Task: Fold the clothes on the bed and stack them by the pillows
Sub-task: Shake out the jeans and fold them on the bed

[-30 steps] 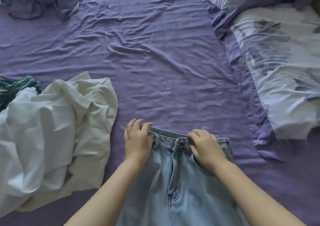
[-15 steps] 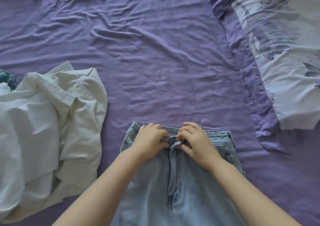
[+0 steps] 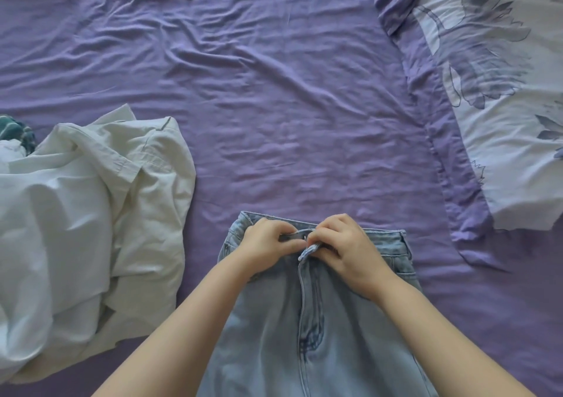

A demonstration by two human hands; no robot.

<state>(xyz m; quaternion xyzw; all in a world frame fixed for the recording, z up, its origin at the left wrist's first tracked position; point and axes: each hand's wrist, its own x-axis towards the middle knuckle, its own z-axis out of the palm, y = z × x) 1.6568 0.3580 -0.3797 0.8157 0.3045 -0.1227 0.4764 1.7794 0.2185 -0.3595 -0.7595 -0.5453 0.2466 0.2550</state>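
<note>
**Both hands at the waistband of the jeans on the bed**

The jeans (image 3: 316, 320) lay flat and front side up on the purple sheet (image 3: 274, 107), with the waistband pointing away from the person and the legs running out of the lower edge of the view. The left hand (image 3: 268, 246) and the right hand (image 3: 347, 250) met at the middle of the waistband, just above the fly. The grip of the left hand was closed: its curled fingers pinched the band on the button side. The grip of the right hand was likewise closed, its fingers pinching the opposite flap, which stood slightly lifted and turned over. The two hands were almost touching. Whether the button (image 3: 304, 237) was fastened could not be told.

To the left of the jeans, near but apart from them, lay a crumpled white shirt (image 3: 91, 208), unfolded, with its collar uppermost. A dark green garment (image 3: 18, 130) showed at the left edge behind the shirt. At the upper right lay a pillow (image 3: 502, 107) with a pale floral print and a purple border, well apart from the jeans.
</note>
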